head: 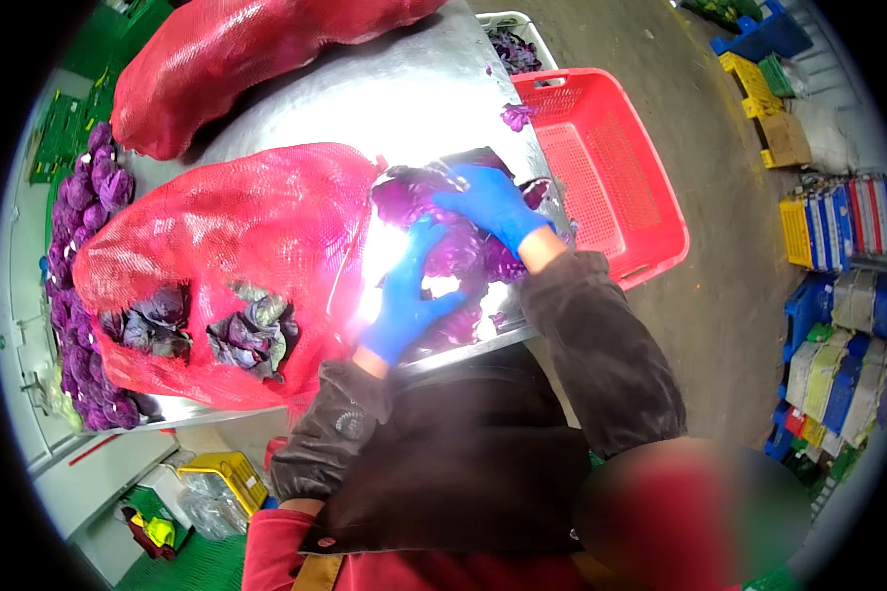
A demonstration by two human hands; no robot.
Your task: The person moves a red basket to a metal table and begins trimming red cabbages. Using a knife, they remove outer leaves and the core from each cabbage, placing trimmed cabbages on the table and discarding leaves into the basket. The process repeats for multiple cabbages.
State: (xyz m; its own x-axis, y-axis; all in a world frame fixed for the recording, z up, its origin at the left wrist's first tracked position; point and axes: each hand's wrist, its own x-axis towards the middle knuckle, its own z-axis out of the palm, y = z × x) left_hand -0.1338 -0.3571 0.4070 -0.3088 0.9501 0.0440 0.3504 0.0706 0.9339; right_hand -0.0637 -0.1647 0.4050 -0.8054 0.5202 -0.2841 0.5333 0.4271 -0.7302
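Observation:
My left hand [408,295], in a blue glove, rests among purple cabbage leaves [451,251] on the metal table [429,81]. Its thumb is spread away from the fingers. My right hand [499,203], also gloved in blue, lies palm down over the far side of those leaves. Its fingertips are partly lost against them, so a grip cannot be told. Strong glare and blur wash out the leaves between the hands. Left of my left hand lies a red mesh sack [244,214]. Dark outer cabbage leaves [255,336] sit on the near part of the sack.
A second full red mesh sack [259,59] lies at the table's far side. Purple cabbages [81,192] are heaped along the left end. Beyond the right edge stand a red plastic crate [636,170] and a white crate [536,33] with leaf scraps. Stacked crates [828,221] line the far right.

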